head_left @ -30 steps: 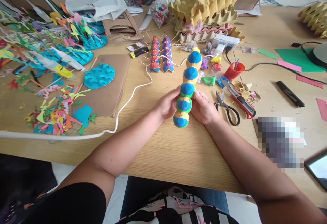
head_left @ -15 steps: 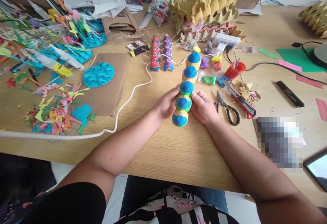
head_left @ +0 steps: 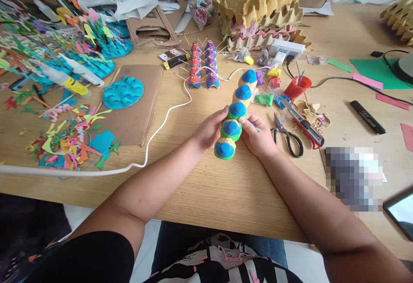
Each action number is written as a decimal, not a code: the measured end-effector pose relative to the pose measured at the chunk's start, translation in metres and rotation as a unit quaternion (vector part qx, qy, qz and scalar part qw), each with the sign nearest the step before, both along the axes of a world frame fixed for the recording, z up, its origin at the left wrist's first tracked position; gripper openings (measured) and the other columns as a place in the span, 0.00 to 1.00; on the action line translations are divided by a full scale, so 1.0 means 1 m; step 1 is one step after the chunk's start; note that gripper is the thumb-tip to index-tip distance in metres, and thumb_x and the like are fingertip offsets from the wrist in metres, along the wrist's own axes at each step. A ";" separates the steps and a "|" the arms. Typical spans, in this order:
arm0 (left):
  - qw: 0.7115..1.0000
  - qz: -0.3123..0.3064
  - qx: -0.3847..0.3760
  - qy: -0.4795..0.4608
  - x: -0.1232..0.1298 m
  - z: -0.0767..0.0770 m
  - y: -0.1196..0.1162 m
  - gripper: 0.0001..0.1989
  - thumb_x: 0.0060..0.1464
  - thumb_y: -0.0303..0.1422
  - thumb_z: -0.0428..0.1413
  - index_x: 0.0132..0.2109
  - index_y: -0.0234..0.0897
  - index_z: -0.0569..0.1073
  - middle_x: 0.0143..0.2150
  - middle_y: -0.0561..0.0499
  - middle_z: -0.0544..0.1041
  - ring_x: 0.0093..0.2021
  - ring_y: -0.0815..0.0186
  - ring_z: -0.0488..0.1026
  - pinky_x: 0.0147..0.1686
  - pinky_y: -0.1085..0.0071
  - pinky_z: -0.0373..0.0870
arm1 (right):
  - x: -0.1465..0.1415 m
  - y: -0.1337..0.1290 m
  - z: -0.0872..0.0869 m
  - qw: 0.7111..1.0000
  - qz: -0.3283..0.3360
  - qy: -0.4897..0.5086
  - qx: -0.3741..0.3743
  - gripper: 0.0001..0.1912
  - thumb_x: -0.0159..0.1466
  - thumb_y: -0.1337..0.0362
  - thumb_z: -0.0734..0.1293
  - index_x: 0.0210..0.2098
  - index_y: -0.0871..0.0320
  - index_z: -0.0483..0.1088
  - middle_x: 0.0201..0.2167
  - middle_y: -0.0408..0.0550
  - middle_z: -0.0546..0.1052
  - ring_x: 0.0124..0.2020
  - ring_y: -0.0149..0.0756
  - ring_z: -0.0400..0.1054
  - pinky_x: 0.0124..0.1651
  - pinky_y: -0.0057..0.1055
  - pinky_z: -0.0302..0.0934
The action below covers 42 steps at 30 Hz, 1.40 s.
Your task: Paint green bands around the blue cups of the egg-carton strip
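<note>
A strip of egg carton cups [head_left: 231, 129] is held above the table, its far end leaning to the right. Blue clay caps the tops, and green covers the sides of the cups nearest me; the far cups show bare tan carton. My left hand [head_left: 210, 131] is closed on the strip's left side. On the right side my right hand [head_left: 259, 139] grips it, thumb on the edge. A thin blue stick [head_left: 254, 125] pokes out from that same hand. The undersides of the strip and most fingertips are hidden.
Scissors [head_left: 288, 136] and a box cutter [head_left: 305, 124] lie to the right, near a red cup [head_left: 298, 86]. Behind stand two painted carton strips with pins [head_left: 195, 64] and stacked egg trays [head_left: 258, 5]. A white cable [head_left: 167, 117] crosses the left side.
The carton strip has turned slightly clockwise: its far end has shifted right and its near end a little left. Both hands keep their hold, in nearly the same place.
</note>
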<state>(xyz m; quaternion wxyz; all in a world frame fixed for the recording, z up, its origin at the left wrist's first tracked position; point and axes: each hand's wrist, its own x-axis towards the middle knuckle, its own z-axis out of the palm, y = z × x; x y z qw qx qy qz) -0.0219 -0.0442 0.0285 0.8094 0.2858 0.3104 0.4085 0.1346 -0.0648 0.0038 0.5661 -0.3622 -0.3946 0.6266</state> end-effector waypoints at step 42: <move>0.841 0.160 0.413 0.309 -0.001 -0.018 0.000 0.25 0.54 0.56 0.71 0.29 0.38 0.82 0.27 0.51 0.82 0.28 0.69 0.72 0.31 0.69 0.68 | 0.013 0.002 0.009 0.994 -0.057 -0.057 -0.073 0.21 0.64 0.36 0.74 0.38 0.45 0.80 0.38 0.42 0.83 0.45 0.43 0.77 0.50 0.41 0.72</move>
